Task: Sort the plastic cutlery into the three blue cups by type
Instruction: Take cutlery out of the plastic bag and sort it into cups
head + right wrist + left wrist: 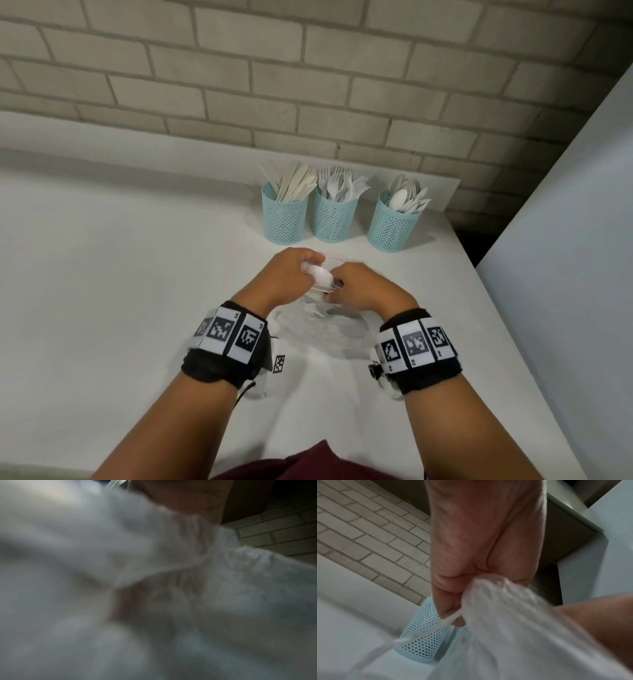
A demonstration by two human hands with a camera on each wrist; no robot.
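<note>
Both hands are working close together over the white tabletop, just in front of a row of three light-blue perforated plastic cups. The left hand is curling its fingers around the gathered top of a thin translucent plastic bag, and the left wrist view is showing that bag bunched in the fist, with a thin white strand trailing down from the pinch. The right hand is also closing on the bag's mouth, next to the left; its wrist view is filled with blurred crumpled plastic, so the exact lie of its fingers is not clear there. The rest of the bag is sagging onto the table between the two wrists, and whether any cutlery is lying inside it cannot be told. The leftmost cup is holding white plastic knives, the middle cup white plastic forks, and the rightmost cup white plastic spoons, all standing handle-down. The cups are sitting against a pale painted brick wall. Black wristbands with square black-and-white markers are wrapping both wrists.
</note>
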